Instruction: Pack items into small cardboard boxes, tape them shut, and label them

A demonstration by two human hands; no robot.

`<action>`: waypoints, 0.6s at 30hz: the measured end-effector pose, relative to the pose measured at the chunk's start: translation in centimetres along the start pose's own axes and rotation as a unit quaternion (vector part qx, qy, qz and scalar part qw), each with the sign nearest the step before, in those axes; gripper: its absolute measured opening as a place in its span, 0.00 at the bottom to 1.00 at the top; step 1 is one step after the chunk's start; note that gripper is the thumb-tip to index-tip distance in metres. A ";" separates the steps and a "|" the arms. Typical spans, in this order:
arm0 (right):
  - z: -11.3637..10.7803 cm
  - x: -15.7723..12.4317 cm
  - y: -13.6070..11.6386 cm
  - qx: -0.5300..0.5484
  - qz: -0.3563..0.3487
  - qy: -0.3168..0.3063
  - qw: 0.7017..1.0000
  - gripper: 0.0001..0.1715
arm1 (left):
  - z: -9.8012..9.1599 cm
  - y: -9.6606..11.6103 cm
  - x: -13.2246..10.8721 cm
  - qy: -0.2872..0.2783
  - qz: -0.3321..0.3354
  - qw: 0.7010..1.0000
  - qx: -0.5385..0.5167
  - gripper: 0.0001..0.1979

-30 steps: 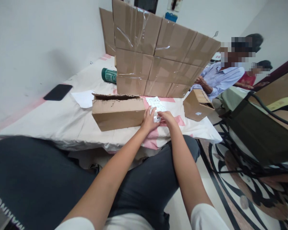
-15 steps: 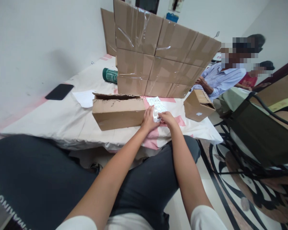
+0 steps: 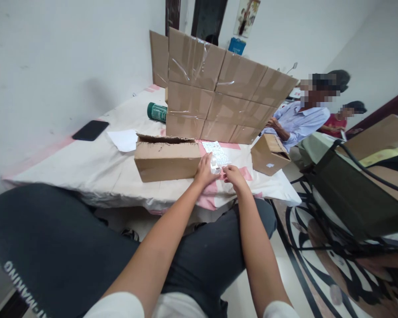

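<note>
1. Left hand [image 3: 204, 171] and right hand [image 3: 235, 176] lie low before the taped cardboard partition [image 3: 219, 101]; steady forearms would probably serve best here.
2. Torn-topped cardboard carton [image 3: 167, 168] stands close beside the left hand, so avoid nudging its end.
3. Printed white sheet [image 3: 215, 151] lies flat on the tablecloth [image 3: 96, 181] just beyond the fingers; wrists should stay clear of it.
4. Small white item [image 3: 215, 167], too small to identify, sits between the hands, left fingers curled around it; a firm but light hold seems right.
5. Right fingertips [image 3: 226, 169] are bent beside it; whether they pinch anything, I cannot tell. Small, slow movements suit them.
</note>
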State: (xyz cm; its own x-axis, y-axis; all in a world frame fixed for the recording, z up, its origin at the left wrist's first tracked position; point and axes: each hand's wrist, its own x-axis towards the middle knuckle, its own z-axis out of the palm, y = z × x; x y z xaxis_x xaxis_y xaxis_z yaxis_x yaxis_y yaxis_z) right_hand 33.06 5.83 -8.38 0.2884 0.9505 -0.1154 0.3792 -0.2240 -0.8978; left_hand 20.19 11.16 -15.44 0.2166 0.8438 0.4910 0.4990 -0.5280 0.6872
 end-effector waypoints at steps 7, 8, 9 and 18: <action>-1.2 -2.2 1.2 0.016 0.010 0.004 1.000 0.08 | 0.2 -0.2 0.1 -0.013 -0.019 1.000 -0.002 0.55; -1.2 -2.4 1.2 0.022 0.013 0.001 1.000 0.08 | 0.2 -0.2 0.1 -0.014 -0.022 1.000 -0.002 0.55; -1.2 -2.5 1.3 0.029 0.017 -0.003 0.999 0.09 | 0.2 -0.1 0.1 -0.014 -0.025 1.000 -0.002 0.54; -0.6 -3.5 1.7 0.104 0.022 -0.026 0.994 0.18 | -0.2 0.4 0.0 -0.020 -0.033 0.999 0.002 0.53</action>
State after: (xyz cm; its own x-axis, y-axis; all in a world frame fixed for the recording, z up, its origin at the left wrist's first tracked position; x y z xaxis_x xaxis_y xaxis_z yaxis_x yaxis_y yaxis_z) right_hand 33.25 2.00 -9.21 0.2526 0.9521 -0.1725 0.1759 -0.2205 -0.9594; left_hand 20.23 10.90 -15.07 0.2169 0.8798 0.4229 0.5165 -0.4710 0.7151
